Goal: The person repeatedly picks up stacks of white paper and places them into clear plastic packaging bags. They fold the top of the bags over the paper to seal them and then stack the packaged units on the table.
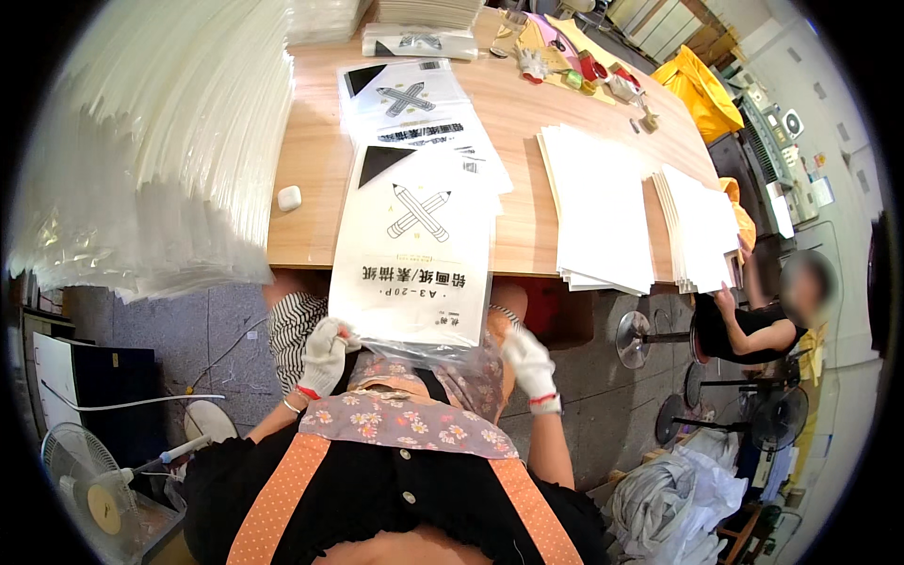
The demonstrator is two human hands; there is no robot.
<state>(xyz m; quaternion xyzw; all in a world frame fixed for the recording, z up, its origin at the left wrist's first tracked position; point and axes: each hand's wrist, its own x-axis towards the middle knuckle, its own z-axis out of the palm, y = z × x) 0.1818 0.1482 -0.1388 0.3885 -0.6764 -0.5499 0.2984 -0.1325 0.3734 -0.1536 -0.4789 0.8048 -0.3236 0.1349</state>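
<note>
A clear plastic sleeve of drawing paper (414, 254), printed with crossed pencils and a black corner, lies over the table's front edge, its near end above my lap. My left hand (326, 356), in a white knit glove, is closed at the near left corner of this sleeve, fingers bent against its clear flap. My right hand (531, 365), also gloved, hovers just right of the sleeve, apart from it; its fingers are blurred. Beyond lie more printed sleeves (405, 99), overlapping and fanned out.
A tall stack of clear plastic sleeves (169, 141) fills the table's left side, near a small white case (289, 198). White paper stacks (603, 207) lie right. Tape rolls (591, 68) are at the back. A co-worker (753, 320) sits at the right; a fan (94, 499) stands lower left.
</note>
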